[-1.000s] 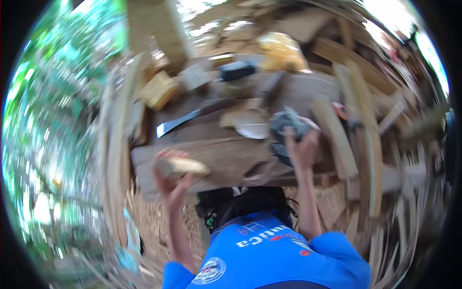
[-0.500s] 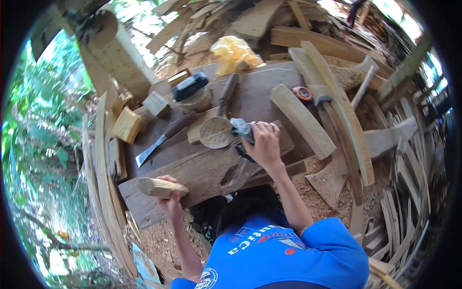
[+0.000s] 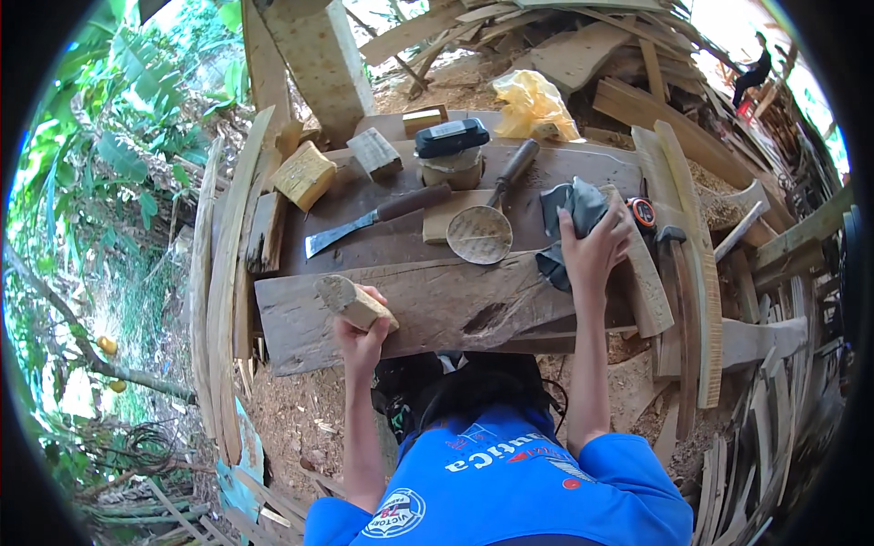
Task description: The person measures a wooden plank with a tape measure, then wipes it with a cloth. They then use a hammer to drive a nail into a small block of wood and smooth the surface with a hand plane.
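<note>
My left hand (image 3: 360,332) grips a short, pale, shaped wood block (image 3: 342,296) over the thick plank (image 3: 419,305) at the bench's front edge. My right hand (image 3: 592,241) is closed on a crumpled grey-black sheet, perhaps cloth or sandpaper (image 3: 569,205), on the bench's right side. A round carved wooden piece (image 3: 478,234) lies near the middle, against a mallet-like handle (image 3: 514,173). A wide blade with a dark handle (image 3: 341,232) lies left of it.
Wood blocks (image 3: 302,175), a black oblong object on a pot (image 3: 451,136) and a yellow plastic bag (image 3: 533,105) sit at the back. An orange-black tape measure (image 3: 642,212), a hammer (image 3: 672,235) and long boards (image 3: 692,300) lie right. Plants border the left; a distant dark-clothed person (image 3: 756,68) is top right.
The view was blurred and has turned. Against the bench, my right hand has shifted rightward with the grey sheet, away from the round piece. My left hand still grips the block, now tilted differently.
</note>
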Motion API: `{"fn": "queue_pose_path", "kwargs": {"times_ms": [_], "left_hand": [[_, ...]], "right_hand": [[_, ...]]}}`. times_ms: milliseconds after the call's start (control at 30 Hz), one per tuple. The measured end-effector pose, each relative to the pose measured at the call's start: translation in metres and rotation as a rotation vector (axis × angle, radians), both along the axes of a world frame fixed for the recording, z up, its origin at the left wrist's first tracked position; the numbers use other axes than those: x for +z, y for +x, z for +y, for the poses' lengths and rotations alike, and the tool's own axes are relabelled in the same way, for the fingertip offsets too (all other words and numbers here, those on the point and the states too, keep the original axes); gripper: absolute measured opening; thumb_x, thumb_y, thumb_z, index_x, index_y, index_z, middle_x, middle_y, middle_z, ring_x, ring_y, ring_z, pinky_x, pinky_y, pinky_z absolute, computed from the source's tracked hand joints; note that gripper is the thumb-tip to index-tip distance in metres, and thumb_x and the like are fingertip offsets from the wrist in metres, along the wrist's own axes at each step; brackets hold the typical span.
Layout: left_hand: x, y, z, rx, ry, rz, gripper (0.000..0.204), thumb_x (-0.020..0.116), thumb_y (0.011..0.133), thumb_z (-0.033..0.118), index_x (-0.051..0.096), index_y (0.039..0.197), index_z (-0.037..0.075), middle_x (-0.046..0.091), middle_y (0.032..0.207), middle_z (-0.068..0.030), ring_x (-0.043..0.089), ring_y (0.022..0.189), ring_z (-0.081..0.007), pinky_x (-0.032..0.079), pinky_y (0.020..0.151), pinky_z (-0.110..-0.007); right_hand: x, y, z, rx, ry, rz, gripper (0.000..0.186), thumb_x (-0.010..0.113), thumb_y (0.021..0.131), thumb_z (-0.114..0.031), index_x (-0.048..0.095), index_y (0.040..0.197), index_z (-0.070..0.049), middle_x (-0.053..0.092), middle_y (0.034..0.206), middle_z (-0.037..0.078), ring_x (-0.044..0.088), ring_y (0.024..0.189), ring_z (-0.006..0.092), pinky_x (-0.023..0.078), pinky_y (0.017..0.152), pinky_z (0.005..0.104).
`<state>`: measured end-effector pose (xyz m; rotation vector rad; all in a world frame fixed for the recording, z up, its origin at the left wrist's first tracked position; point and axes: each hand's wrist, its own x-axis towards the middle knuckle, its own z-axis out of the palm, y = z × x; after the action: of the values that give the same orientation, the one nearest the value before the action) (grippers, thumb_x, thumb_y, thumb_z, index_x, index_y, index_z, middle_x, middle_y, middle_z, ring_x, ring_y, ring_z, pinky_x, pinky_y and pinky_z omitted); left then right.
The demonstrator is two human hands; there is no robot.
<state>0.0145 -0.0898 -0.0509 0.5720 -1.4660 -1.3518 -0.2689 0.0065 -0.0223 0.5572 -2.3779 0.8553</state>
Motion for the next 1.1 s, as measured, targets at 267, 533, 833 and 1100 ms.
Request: {"fn": "queue_pose_path", "kwargs": {"times_ms": [267, 533, 833, 1100], "left_hand": [[0.002, 0.003, 0.0, -0.026, 0.012, 0.011, 0.031, 0.067, 0.071, 0.009, 0.051, 0.097, 0.004, 0.053, 0.091, -0.0036, 0.05, 0.079, -0.0093, 0.042, 0.068, -0.024], [0.009, 0.003, 0.003, -0.037, 0.038, 0.008, 0.028, 0.068, 0.07, 0.009, 0.053, 0.093, 0.003, 0.053, 0.086, -0.0011, 0.051, 0.072, -0.0069, 0.043, 0.062, -0.022], [0.011, 0.003, 0.004, -0.048, 0.125, -0.045, 0.039, 0.071, 0.069, 0.022, 0.051, 0.096, 0.003, 0.054, 0.086, -0.0032, 0.051, 0.077, -0.01, 0.042, 0.068, -0.024], [0.004, 0.009, -0.002, -0.044, 0.068, -0.037, 0.032, 0.068, 0.068, 0.005, 0.052, 0.096, 0.004, 0.054, 0.089, -0.0013, 0.052, 0.076, -0.0083, 0.044, 0.065, -0.023]], "right_hand": [[-0.002, 0.01, -0.037, 0.758, -0.027, -0.021, 0.036, 0.064, 0.075, -0.022, 0.054, 0.106, -0.008, 0.049, 0.109, 0.014, 0.047, 0.104, 0.0302, 0.035, 0.089, 0.0421], [-0.008, 0.02, -0.041, 0.845, -0.047, 0.006, 0.019, 0.061, 0.076, -0.013, 0.06, 0.093, -0.006, 0.056, 0.096, 0.01, 0.053, 0.094, 0.0283, 0.039, 0.085, 0.0391], [0.036, -0.019, -0.134, 1.057, 0.06, 0.229, 0.015, 0.057, 0.073, -0.006, 0.064, 0.086, -0.01, 0.052, 0.096, 0.007, 0.049, 0.097, 0.0251, 0.04, 0.084, 0.0378], [0.022, -0.01, -0.143, 0.989, 0.305, 0.464, 0.012, 0.056, 0.071, -0.009, 0.064, 0.08, -0.012, 0.049, 0.088, 0.004, 0.048, 0.092, 0.0199, 0.038, 0.081, 0.034]]}}
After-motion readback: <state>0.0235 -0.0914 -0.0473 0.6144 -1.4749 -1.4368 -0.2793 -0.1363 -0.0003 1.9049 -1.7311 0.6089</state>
